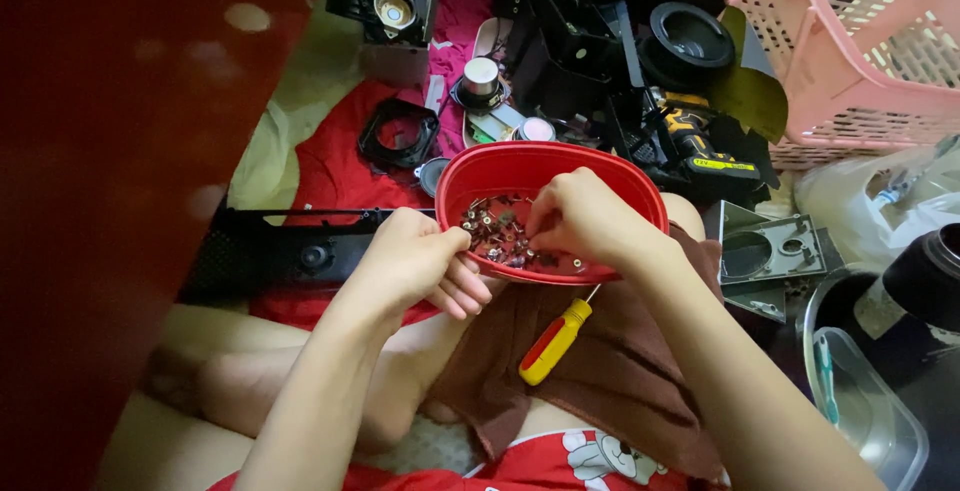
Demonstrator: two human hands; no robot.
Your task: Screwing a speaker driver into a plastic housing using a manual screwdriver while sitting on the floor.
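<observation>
Over the lap, the left hand (420, 256) grips the red bowl's (600, 166) rim, fingers curled, while the right hand (580, 216) arches inside, fingers pinching among small screws (495, 226).

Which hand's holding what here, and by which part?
Left hand grips the red bowl by its near-left rim. Right hand reaches into the small screws inside; whether it has pinched one cannot be told.

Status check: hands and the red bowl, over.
Left hand grips red bowl rim. Right hand picks among screws. Screwdriver on lap, clear.
</observation>
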